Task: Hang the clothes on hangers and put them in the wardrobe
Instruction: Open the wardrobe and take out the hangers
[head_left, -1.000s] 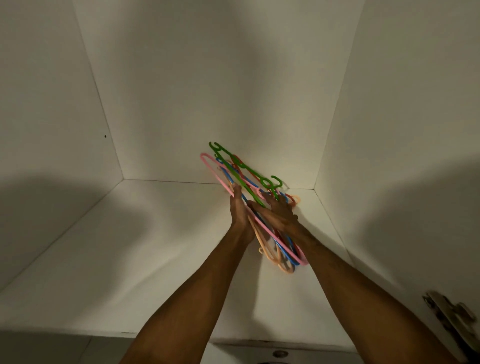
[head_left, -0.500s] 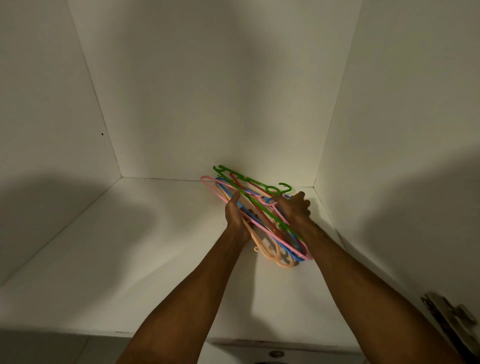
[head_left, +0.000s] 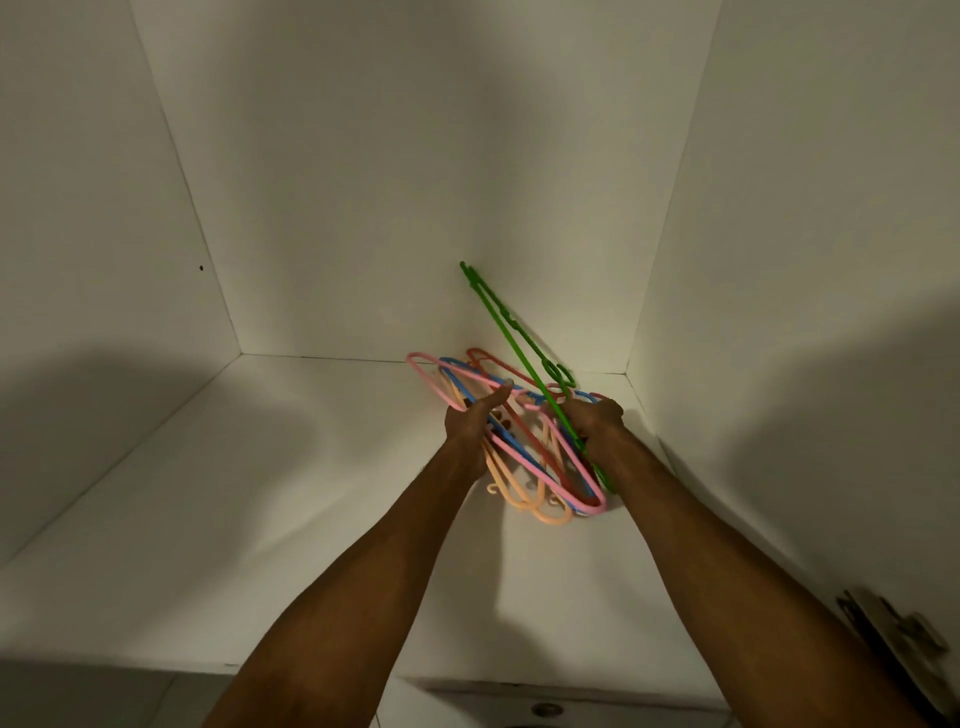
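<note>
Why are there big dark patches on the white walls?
Head view: light falls brightest in the back corner behind the hangers; broad soft shadows darken the left wall and right wall; the hinge at the lower right is blurred.

A green plastic hanger (head_left: 521, 355) stands apart from the rest, tilted steeply. Its far end rises against the back wall and its near end sits in the right hand (head_left: 595, 418). Below it is a bundle of plastic hangers (head_left: 519, 459), pink, blue, red and peach, fanned and tangled, which the left hand (head_left: 470, 421) grips with its thumb over the pink one. They sit low at the far right corner of the white wardrobe shelf (head_left: 260, 493); whether they touch it I cannot tell.
</note>
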